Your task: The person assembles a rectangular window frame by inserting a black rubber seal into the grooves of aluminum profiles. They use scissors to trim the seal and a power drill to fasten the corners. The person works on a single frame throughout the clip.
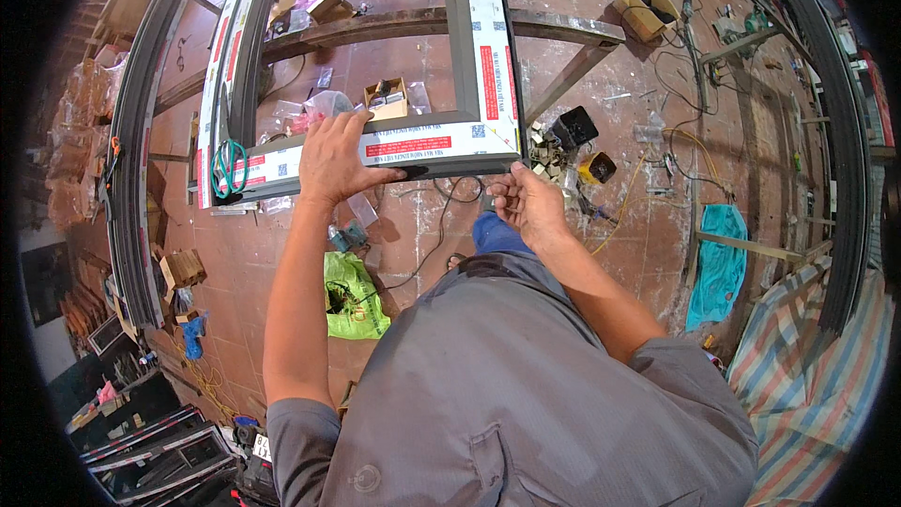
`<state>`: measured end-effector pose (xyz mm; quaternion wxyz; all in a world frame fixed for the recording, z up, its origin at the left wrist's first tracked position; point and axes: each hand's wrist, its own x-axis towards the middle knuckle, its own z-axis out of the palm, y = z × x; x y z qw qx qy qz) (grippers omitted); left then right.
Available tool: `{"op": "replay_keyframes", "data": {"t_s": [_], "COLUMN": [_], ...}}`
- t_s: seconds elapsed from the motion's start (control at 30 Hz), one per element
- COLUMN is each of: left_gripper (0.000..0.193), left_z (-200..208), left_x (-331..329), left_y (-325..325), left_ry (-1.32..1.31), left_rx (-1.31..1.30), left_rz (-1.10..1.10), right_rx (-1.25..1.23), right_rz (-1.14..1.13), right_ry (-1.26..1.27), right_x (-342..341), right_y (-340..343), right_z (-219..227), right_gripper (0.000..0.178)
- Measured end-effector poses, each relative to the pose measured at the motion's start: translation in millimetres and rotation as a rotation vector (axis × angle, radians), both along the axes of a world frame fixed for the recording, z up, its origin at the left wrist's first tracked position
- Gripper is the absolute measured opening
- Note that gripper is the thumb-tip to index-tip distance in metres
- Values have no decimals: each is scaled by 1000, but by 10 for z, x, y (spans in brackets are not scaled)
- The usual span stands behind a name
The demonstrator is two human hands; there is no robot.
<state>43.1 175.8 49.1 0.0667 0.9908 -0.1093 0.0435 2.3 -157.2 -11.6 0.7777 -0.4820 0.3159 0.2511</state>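
The fingers of the left hand (336,155) are grasping the lower bar of a dark grey rectangular frame with white-and-red printed film (491,66), the thumb lying along its near edge. The fingers of the right hand (533,208) are curling at its lower-right corner; whether they are pinching anything, I cannot tell. The frame is occupying the upper middle, resting across a dark metal trestle (563,26). Its bars are meeting at that corner and film is covering them; the far end is running out of view, so what remains undone is not showing.

Beyond it, a small open cardboard box (392,111) is holding small pieces too tiny to identify. At upper right, a larger brown carton (635,22) is containing something dark. Right of centre, a black square bin (574,127) is standing near scattered offcuts (554,172); its contents are not showing. Below the frame, a lime-green bag (361,319) is gaping around something dark.
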Motion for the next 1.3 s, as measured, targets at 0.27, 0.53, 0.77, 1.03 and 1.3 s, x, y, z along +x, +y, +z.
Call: {"op": "replay_keyframes", "data": {"t_s": [0.27,0.53,0.77,1.03,1.3], "left_gripper": [109,110,111,108,106], "left_z": [28,4,0,9,35], "left_x": [1,5,-15,-27,-8], "left_y": [-12,-8,3,-30,-53], "left_ry": [53,33,-30,-42,15], "left_rx": [-16,10,63,81,47], "left_rz": [17,-16,-92,-74,-31], "right_rx": [24,-15,-833,-1199,-1193], "right_rz": [-18,-40,258,754,716], "right_ry": [10,-31,-612,-1011,-1014], "right_x": [1,9,176,1034,662], "right_y": [4,165,-516,-448,-448], "right_z": [55,98,-270,62,4], "right_gripper": [31,30,46,23,17]}}
